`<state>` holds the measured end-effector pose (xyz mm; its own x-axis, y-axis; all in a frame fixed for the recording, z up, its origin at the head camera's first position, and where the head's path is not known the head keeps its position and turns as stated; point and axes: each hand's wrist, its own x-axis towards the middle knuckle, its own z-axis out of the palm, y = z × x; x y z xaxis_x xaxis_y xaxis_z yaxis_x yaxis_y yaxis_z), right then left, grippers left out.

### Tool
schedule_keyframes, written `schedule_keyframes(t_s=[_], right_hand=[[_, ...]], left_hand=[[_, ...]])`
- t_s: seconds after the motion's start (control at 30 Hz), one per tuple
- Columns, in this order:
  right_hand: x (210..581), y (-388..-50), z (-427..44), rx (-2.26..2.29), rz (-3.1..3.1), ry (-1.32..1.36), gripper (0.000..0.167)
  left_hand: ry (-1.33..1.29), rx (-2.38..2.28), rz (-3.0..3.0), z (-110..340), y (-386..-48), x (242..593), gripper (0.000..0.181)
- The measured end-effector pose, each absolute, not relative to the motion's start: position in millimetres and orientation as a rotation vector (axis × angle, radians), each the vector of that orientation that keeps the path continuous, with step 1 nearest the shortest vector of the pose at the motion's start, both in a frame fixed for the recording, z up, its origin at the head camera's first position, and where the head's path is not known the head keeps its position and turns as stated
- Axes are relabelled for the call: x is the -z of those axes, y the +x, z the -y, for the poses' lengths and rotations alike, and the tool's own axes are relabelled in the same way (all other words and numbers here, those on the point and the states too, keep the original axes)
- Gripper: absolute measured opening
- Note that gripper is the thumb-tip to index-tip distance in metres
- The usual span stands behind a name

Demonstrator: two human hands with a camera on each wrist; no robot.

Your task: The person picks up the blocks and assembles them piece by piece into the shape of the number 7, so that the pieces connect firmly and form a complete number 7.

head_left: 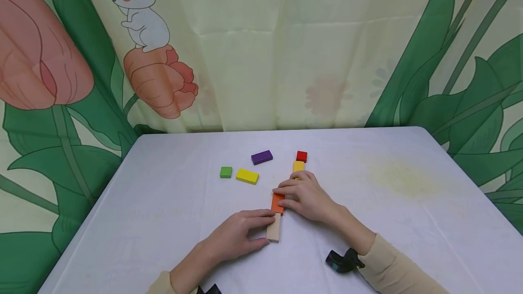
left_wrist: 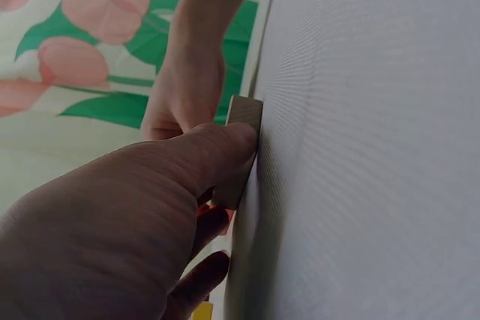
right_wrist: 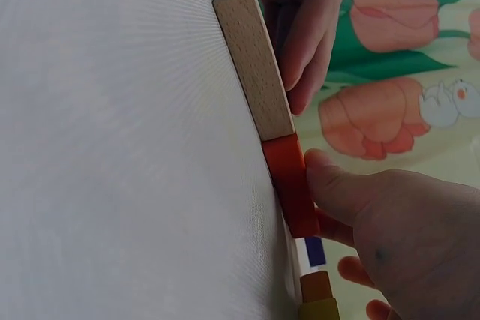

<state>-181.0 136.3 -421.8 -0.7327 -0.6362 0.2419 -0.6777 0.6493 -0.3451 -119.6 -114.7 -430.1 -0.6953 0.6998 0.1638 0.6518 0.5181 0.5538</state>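
On the white table, a plain wooden block (head_left: 273, 230) lies end to end with an orange block (head_left: 278, 202). My left hand (head_left: 241, 232) holds the wooden block, thumb at its near end and fingertips by its far end. My right hand (head_left: 306, 195) pinches the orange block between thumb and fingers. In the right wrist view the wooden block (right_wrist: 259, 65) and orange block (right_wrist: 289, 185) meet at their ends. Just beyond the right fingers lies a yellow-orange block (head_left: 298, 165), partly covered by that hand, with a red block (head_left: 302, 156) at its far end.
Left of the row lie a green block (head_left: 226, 172), a yellow block (head_left: 247, 176) and a purple block (head_left: 262, 157). The white-covered table (head_left: 367, 230) ends at a printed curtain (head_left: 261, 71) behind. A black device (head_left: 344, 261) sits at the right wrist.
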Motion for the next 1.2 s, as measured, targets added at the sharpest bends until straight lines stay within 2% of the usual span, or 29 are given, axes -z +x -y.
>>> schedule_keyframes(t_s=[0.67,1.2], right_hand=[[423.1,-180.8,-133.5,-0.654,2.736,1.124,0.034],[423.9,-181.6,-135.2,-0.741,2.738,1.156,0.033]], left_hand=[[1.106,-0.908,-2.606,113.0,-120.1,429.1,0.052],[1.151,-0.918,-2.623,112.8,-117.0,429.8,0.051]])
